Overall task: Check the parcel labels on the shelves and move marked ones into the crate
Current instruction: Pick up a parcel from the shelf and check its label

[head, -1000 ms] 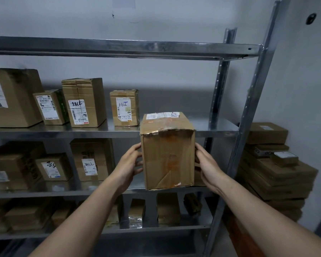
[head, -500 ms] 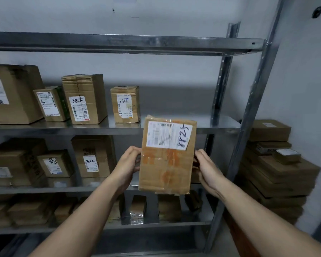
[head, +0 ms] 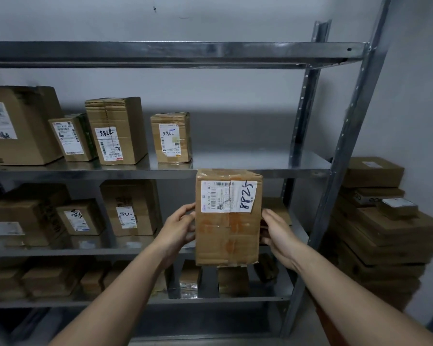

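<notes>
I hold a brown cardboard parcel [head: 228, 236] upright in front of the metal shelves [head: 260, 163]. My left hand [head: 179, 227] grips its left side and my right hand [head: 276, 233] grips its right side. Its white label [head: 228, 196] faces me, with a barcode and the handwritten blue number 8825 running sideways. Several other labelled parcels stand on the shelves, among them a small box [head: 171, 137] and a taller box [head: 116, 131], both with handwritten numbers on their labels. No crate is in view.
A stack of flat cardboard boxes [head: 383, 233] stands on the floor at the right, against the wall. The shelf upright [head: 345, 156] runs between it and the parcel. The right part of the middle shelf is bare. Lower shelves hold several dim boxes.
The parcel was tipped so its labelled face turned from the top toward me, then straightened upright. Both hands stayed on its sides.
</notes>
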### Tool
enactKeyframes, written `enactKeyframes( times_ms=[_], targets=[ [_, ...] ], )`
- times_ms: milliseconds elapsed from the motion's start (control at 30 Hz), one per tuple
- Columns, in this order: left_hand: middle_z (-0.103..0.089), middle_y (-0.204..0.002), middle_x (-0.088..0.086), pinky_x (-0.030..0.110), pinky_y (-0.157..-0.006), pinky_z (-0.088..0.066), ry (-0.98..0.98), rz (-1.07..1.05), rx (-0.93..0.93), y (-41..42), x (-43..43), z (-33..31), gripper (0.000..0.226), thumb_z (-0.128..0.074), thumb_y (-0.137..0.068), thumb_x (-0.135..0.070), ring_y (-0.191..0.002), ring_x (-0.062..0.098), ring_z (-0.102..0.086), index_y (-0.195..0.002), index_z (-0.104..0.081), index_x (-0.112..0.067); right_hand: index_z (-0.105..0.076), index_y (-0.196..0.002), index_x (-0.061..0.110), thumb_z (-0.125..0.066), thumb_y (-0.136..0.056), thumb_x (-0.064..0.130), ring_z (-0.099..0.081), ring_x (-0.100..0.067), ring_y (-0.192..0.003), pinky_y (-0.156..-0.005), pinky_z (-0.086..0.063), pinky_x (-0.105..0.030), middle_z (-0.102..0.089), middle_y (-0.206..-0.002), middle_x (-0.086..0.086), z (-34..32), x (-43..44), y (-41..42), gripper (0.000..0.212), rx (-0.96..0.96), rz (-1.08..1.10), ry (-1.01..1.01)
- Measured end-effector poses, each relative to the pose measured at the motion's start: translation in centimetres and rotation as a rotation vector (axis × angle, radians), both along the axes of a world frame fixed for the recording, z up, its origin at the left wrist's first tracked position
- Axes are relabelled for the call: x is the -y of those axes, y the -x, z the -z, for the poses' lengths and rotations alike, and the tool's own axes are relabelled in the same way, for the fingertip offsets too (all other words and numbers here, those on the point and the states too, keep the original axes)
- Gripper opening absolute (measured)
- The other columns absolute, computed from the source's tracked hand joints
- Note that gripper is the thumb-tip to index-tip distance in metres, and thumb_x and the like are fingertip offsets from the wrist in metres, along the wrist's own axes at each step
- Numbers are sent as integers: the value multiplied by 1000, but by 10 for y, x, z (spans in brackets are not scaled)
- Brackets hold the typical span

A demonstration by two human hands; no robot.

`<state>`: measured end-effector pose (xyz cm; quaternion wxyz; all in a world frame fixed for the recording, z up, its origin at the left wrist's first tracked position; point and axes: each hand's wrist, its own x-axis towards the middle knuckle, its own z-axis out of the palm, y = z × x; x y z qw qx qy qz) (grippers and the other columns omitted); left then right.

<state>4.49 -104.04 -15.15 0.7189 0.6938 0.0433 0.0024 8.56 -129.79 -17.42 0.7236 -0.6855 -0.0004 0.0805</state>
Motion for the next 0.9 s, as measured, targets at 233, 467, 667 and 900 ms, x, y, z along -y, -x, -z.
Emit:
enactKeyframes(
  times_ms=[233, 467, 667, 900],
  targets=[
    [-72, -124, 3, 40, -87, -55, -106, -29, -177, -9, 4, 23, 34, -38, -113, -37, -113, 25, -68, -137, -63, -33, -66, -135, 34, -45, -111, 51, -57, -25, -136, -123, -34, -59, -73, -132, 0, 25, 2, -15, 36, -114, -44, 78],
    [-69, -134, -1, 53, -111, -47, -136, -57, -279, -36, 10, 52, 31, -50, -105, -55, -126, 27, -61, -128, -65, -42, -70, -129, 32, -54, -107, 52, -58, -25, -134, -121, -36, -57, -72, -132, 0, 40, 0, -55, 34, -148, -148, 153],
    [-69, -129, -2, 35, -84, -53, -21, -113, -343, -78, -8, 74, 31, -45, -109, -49, -116, 26, -65, -133, -63, -40, -76, -123, 32, -53, -108, 46, -60, -25, -133, -121, -38, -56, -76, -129, 1, 72, -29, -111, 30, -245, -141, 123],
    [-68, -129, -3, 37, -84, -53, 83, -64, -352, -188, -73, 119, 34, -44, -108, -52, -118, 22, -63, -137, -60, -42, -70, -127, 27, -42, -114, 33, -67, -22, -123, -114, -47, -49, -77, -125, -3, 121, -102, -203, 32, -316, -7, 46]
  ],
)
